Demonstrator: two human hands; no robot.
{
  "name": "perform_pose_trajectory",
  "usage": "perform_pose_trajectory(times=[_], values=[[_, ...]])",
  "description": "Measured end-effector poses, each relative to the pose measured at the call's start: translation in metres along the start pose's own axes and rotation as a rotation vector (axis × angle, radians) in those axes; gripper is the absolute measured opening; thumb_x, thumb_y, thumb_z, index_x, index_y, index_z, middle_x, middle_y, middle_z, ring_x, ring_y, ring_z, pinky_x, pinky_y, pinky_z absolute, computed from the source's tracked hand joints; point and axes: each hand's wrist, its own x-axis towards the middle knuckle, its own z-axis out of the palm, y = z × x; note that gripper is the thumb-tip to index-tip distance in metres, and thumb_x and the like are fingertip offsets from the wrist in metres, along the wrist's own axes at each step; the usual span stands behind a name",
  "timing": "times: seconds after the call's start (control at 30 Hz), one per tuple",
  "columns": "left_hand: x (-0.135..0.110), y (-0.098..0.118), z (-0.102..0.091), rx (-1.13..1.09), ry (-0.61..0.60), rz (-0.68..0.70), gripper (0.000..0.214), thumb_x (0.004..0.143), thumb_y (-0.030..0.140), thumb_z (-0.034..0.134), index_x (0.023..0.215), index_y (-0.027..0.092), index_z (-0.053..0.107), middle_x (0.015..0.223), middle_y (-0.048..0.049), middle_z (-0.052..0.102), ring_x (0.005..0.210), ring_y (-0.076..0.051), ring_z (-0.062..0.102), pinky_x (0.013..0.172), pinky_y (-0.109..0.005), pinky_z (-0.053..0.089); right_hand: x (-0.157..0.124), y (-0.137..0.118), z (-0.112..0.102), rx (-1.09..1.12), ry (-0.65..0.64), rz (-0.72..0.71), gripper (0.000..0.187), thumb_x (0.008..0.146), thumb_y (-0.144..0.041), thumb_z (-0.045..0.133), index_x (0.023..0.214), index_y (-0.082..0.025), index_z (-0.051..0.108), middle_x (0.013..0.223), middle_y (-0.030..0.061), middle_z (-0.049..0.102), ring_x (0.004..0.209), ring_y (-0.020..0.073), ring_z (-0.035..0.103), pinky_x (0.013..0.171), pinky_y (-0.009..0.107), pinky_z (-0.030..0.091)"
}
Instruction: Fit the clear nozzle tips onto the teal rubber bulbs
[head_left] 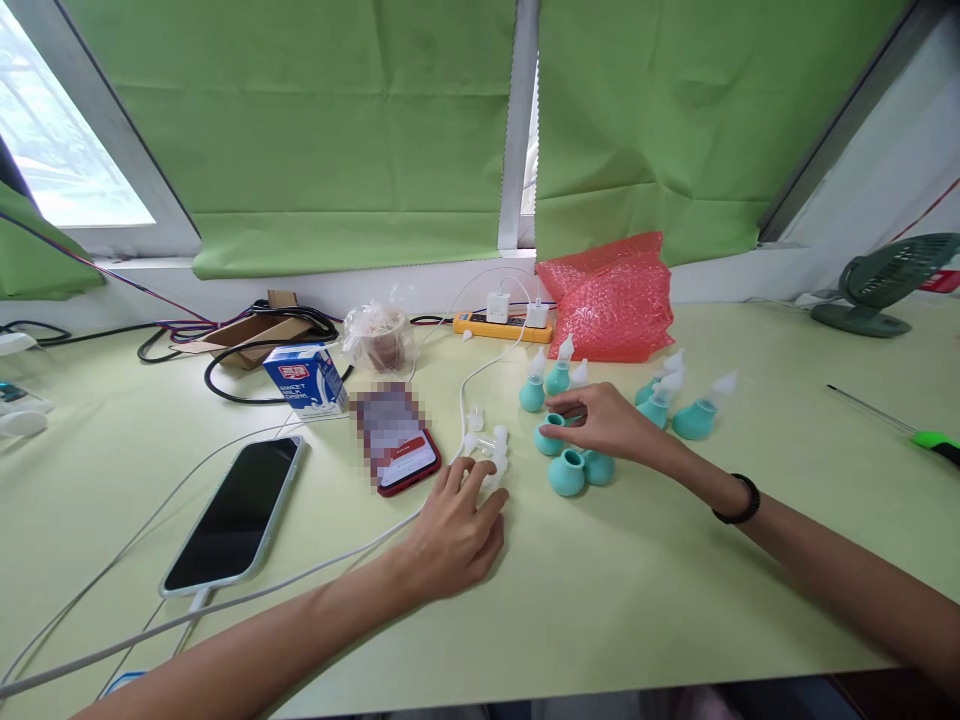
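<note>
My left hand (461,525) lies palm down with its fingers apart, fingertips reaching onto a few small clear plastic nozzle tips (500,436). My right hand (600,422) has thumb and fingers around the neck of a teal squeeze bulb (548,441); its opening faces up. Two more bare bulbs stand close in front, one a teal bulb (566,474) with an open mouth, the other partly behind it. Behind my right hand, teal bulbs with clear tips (532,392) stand upright. To the right, several tipped bulbs (694,420) lean or lie on the table.
A phone in a red case (405,450) and a charging phone (236,512) lie left, with a white cable (360,553) crossing under my left hand. Behind are a milk carton (306,380), power strip (480,326) and red bubble-wrap bag (611,300). A screwdriver (930,440) lies right.
</note>
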Motion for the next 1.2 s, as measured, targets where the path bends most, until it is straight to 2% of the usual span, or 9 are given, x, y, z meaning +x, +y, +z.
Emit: perform_pose_trajectory(times=[0.17,0.23,0.33,0.43,0.53,0.73,0.8,1.03,1.2], values=[[0.000,0.002,0.003,0.133,-0.096,-0.035,0.020,0.077,0.022,0.035,0.074,0.014,0.053,0.070,-0.0074,0.049,0.062,-0.018,0.045,0.052,-0.032,0.040,0.007,-0.002,-0.022,-0.258,0.391,0.008,0.044,0.066,-0.044,0.057,0.098,-0.014,0.055,0.079,0.0069,0.062,0.063,0.0173,0.058,0.059,0.030,0.046],[0.000,0.002,0.004,0.156,-0.148,-0.053,0.020,0.078,0.023,0.034,0.072,0.015,0.051,0.069,-0.0066,0.050,0.060,-0.018,0.046,0.051,-0.031,0.040,0.011,0.002,-0.025,-0.413,0.435,0.060,0.051,0.065,-0.046,0.056,0.104,-0.013,0.050,0.089,0.0103,0.060,0.066,0.0196,0.057,0.055,0.031,0.043],[0.001,0.002,0.002,0.149,-0.174,-0.056,0.018,0.078,0.024,0.035,0.074,0.015,0.051,0.075,-0.0078,0.051,0.067,-0.020,0.047,0.055,-0.033,0.041,0.015,0.014,-0.021,-0.500,0.234,0.179,0.047,0.067,-0.048,0.052,0.098,-0.013,0.051,0.080,0.0089,0.060,0.065,0.0210,0.056,0.051,0.028,0.038],[0.002,0.000,0.001,0.101,-0.165,-0.054,0.017,0.077,0.023,0.036,0.076,0.015,0.051,0.078,-0.0088,0.050,0.072,-0.021,0.046,0.059,-0.034,0.041,0.018,0.024,-0.017,-0.465,0.001,0.203,0.032,0.072,-0.046,0.046,0.069,-0.016,0.053,0.065,0.0057,0.059,0.063,0.0195,0.055,0.051,0.026,0.036],[0.001,0.000,0.001,0.041,-0.141,-0.051,0.016,0.077,0.022,0.036,0.076,0.015,0.051,0.078,-0.0092,0.049,0.076,-0.021,0.046,0.062,-0.034,0.041,0.019,0.024,-0.018,-0.430,-0.030,0.176,0.031,0.074,-0.042,0.044,0.057,-0.017,0.049,0.060,0.0049,0.057,0.058,0.0178,0.054,0.049,0.026,0.035],[0.001,0.001,-0.002,-0.032,0.008,-0.031,0.016,0.077,0.022,0.037,0.080,0.014,0.050,0.077,-0.0088,0.051,0.073,-0.020,0.044,0.061,-0.033,0.039,0.002,-0.014,-0.028,-0.111,0.587,-0.075,0.015,0.072,-0.032,0.052,0.069,-0.017,0.055,0.070,0.0047,0.061,0.065,0.0174,0.057,0.059,0.029,0.044],[0.000,0.000,-0.004,-0.133,0.086,-0.039,0.012,0.075,0.022,0.039,0.078,0.015,0.047,0.072,-0.0068,0.051,0.068,-0.018,0.044,0.057,-0.029,0.038,-0.014,-0.035,-0.030,0.054,0.623,-0.175,0.010,0.069,-0.029,0.058,0.071,-0.020,0.055,0.076,0.0037,0.063,0.068,0.0175,0.059,0.061,0.030,0.046],[-0.008,-0.013,-0.004,-0.590,0.246,0.072,0.021,0.073,0.035,0.032,0.075,0.015,0.039,0.060,-0.0014,0.040,0.051,-0.012,0.037,0.046,-0.025,0.031,-0.061,-0.080,-0.005,0.257,-0.091,-0.213,0.015,0.068,-0.035,0.060,0.068,-0.020,0.058,0.061,-0.0006,0.060,0.055,0.0122,0.056,0.051,0.023,0.045],[-0.005,-0.011,-0.009,-0.689,-0.116,-0.003,0.027,0.080,0.035,0.036,0.067,0.014,0.046,0.050,0.0040,0.035,0.045,-0.007,0.031,0.044,-0.021,0.026,-0.064,-0.075,0.025,0.124,-0.279,-0.180,0.018,0.072,-0.030,0.054,0.063,-0.015,0.056,0.054,0.0002,0.053,0.051,0.0102,0.047,0.046,0.021,0.036]])
